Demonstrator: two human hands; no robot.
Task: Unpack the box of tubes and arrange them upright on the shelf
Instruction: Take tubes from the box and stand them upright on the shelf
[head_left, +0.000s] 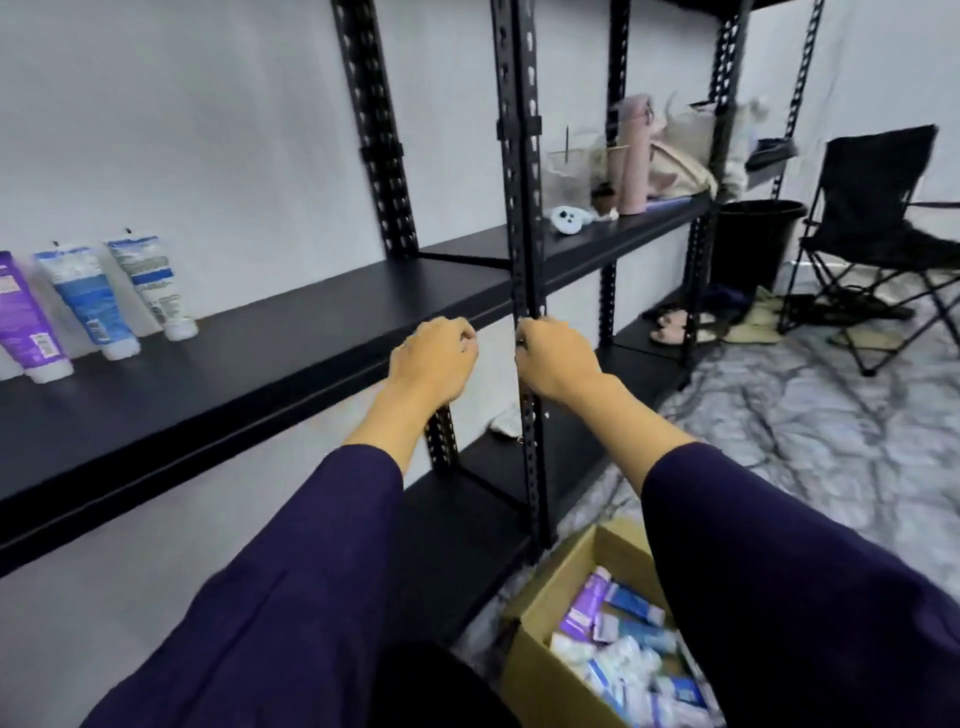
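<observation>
Tubes are what you are here for, but start with the biggest thing: the shelf (270, 332), a long black board running from your left to the upright post (527, 260) in front of you. Most of its length lies bare, which leaves room for a long row. Below your right sleeve, the cardboard box (540, 670) sits open on the floor beside the rack's foot, likely put there so each reach is short. It holds a loose heap of tubes (623, 649), lying flat and crossed. Far left on the shelf, three tubes stand on their caps, tilted back toward the wall: a purple tube (26, 322), a blue tube (85, 299) and a white-and-blue tube (150, 280), close together. Your left hand (434, 358) and right hand (556, 358) hover at the shelf's front edge, fingers curled under. You seem to carry nothing, though whatever the fingers may hide I cannot tell. Most of the unpacking remains.
</observation>
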